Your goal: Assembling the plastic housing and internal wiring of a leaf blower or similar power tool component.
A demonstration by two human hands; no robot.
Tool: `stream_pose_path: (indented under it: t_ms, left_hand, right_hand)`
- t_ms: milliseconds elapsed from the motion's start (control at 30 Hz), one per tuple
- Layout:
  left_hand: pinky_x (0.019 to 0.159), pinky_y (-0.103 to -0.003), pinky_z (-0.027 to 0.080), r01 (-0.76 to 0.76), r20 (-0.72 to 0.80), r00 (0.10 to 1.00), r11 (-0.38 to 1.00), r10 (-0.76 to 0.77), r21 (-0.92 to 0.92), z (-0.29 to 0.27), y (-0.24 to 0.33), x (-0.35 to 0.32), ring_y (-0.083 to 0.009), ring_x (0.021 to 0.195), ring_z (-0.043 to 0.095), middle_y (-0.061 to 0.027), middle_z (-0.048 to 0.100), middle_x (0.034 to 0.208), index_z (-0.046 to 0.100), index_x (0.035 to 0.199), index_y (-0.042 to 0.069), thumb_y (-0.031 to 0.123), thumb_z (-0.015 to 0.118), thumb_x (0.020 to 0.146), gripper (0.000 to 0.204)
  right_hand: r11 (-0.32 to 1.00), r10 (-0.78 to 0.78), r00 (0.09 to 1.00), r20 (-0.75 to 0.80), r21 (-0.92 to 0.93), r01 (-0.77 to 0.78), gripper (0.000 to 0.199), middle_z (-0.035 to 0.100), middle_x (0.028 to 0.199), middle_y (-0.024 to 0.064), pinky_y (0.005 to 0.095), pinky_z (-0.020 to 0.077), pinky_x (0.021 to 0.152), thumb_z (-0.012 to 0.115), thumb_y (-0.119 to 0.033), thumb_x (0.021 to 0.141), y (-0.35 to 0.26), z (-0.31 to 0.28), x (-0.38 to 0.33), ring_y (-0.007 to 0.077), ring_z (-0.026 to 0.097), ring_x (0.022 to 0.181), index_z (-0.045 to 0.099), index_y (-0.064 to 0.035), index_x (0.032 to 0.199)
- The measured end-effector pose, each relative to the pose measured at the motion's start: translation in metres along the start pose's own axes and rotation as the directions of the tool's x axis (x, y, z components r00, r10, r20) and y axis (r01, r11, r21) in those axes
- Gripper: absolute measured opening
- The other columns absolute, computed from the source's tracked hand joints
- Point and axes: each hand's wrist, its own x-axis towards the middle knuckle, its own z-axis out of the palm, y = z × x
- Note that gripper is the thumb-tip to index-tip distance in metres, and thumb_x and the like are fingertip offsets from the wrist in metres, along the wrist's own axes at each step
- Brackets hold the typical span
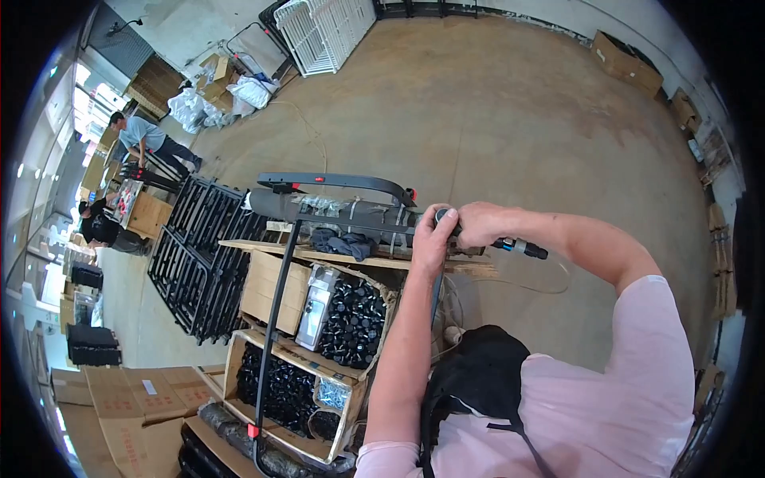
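- Here's your left hand (430, 239), thumb and fingers closed in a pinch about a black round cap (441, 215), right at the near end of the dark tubular frame (283, 291)
- And your right hand (480, 225) comes in just beside it, knuckles up, fingers curled around a black hand tool (522, 248) with a blue ring, its end poking out to the right of your fist; what the tool's other end meets is hidden by your grip
- The frame stretches off to the left of your left hand, one long bar running down toward a red clip (253, 431)
- Look under it, left of your left hand: a grey padded roll (271, 205) with clear plastic about it, and a dark crumpled cloth (343, 243) lying close by
- Down and left of that same hand, a carton packed with black round-headed parts (351, 323); lower still, another with small dark pieces (275, 386) and silvery screws (332, 393)
- Further left of your hands, a stack of black frames (203, 259), and beyond it two co-workers, one in a light blue top (142, 131), one in black (100, 227)
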Motion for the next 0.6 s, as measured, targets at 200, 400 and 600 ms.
stream_pose_path:
  t_ms: [200, 400, 600]
  left_hand:
    - [0.078, -0.028, 0.051, 0.049, 0.057, 0.997, 0.998, -0.047, -0.036, 0.009, 0.008, -0.004, -0.0095, 0.088, 0.059, 0.0005, 0.066, 0.097, 0.068, 0.113, 0.004, 0.027, 0.072, 0.102, 0.026]
    - [0.076, -0.028, 0.051, 0.073, 0.112, 0.992, 0.99, -0.06, -0.119, 0.003, 0.021, 0.0, -0.0089, 0.085, 0.059, 0.0005, 0.064, 0.095, 0.067, 0.113, 0.005, 0.025, 0.072, 0.102, 0.024]
    - [0.076, -0.027, 0.05, -0.078, 0.027, 0.997, 0.996, 0.077, 0.046, -0.035, 0.08, -0.005, -0.0077, 0.083, 0.058, 0.0016, 0.067, 0.09, 0.071, 0.106, 0.004, 0.026, 0.076, 0.099, 0.023]
  right_hand:
    - [0.995, 0.069, 0.998, -0.016, 0.067, -0.068, 0.029, 0.078, 0.09, 0.0162, 0.0427, 0.0585, 0.077, 0.071, -0.023, 0.076, -0.004, 0.006, -0.013, 0.0288, 0.076, 0.087, 0.077, 0.0012, 0.09]
    - [0.985, 0.083, 0.995, -0.06, 0.159, -0.073, 0.031, 0.077, 0.088, 0.0164, 0.0432, 0.058, 0.075, 0.072, -0.025, 0.076, -0.019, 0.005, -0.015, 0.0297, 0.075, 0.082, 0.075, 0.0034, 0.09]
    - [0.999, 0.019, 0.966, -0.259, 0.04, -0.009, 0.044, 0.077, 0.096, 0.024, 0.0481, 0.0583, 0.081, 0.071, -0.033, 0.078, -0.085, -0.015, -0.019, 0.0387, 0.075, 0.092, 0.077, 0.0049, 0.1]
